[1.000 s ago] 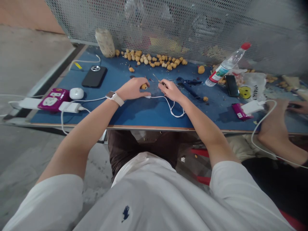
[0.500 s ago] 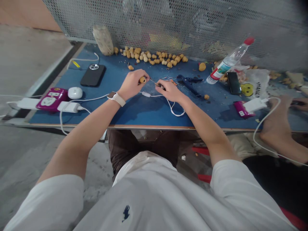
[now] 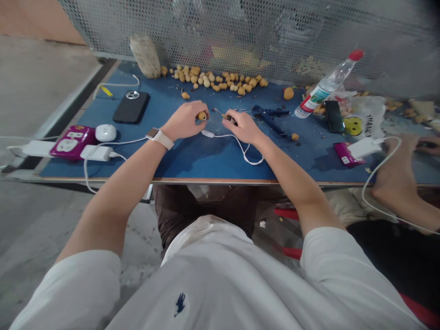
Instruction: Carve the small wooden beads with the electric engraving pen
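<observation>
My left hand grips a small round tan nut between its fingertips, above the blue tabletop. My right hand is closed on a thin metal pick, whose tip points left towards the nut, a short gap from it. A white cable runs under my right hand. Several similar tan nuts form a loose row along the back of the table. Dark blue-handled pliers lie to the right of my right hand.
A perforated metal screen stands behind the blue table. To the left lie a black phone and a magenta power strip. A plastic water bottle lies at right. A co-worker's arm reaches in at far right.
My left hand has lifted and turned the nut, bringing it up towards the pick. The pick has moved slightly left, and the whole view has shifted a little.
</observation>
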A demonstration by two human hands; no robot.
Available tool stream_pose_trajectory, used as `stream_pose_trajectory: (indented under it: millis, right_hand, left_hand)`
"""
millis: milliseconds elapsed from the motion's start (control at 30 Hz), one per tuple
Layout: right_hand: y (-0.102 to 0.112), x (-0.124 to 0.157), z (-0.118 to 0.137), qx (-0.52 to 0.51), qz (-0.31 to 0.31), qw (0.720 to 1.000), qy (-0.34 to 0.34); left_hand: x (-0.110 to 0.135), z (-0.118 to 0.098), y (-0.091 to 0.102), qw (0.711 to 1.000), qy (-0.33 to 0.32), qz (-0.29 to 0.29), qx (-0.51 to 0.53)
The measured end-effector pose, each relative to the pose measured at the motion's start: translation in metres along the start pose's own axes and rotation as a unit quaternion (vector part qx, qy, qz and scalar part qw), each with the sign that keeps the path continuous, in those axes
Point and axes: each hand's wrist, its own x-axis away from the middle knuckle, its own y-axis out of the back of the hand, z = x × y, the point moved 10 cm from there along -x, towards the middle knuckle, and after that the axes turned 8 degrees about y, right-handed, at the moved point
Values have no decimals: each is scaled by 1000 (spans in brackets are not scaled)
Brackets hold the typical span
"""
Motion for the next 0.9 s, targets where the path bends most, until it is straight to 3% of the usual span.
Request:
stream_pose_trajectory:
  millis: [200,433,700,900]
  right_hand:
    - [12,2,-12,-30,-41,998,-26]
    - [27,4,-30,-45,-118,992,-24]
    - [33,6,-26,-42,-138,989,-25]
    - [35,9,-23,-40,-143,989,-26]
  left_hand:
    - [5,-2,-24,995,-37,89,-24]
    - [6,-2,-33,991,-31,127,-34]
    - [7,-4,-23,994,-30,107,-23]
    - [1,28,2,996,74,23,-44]
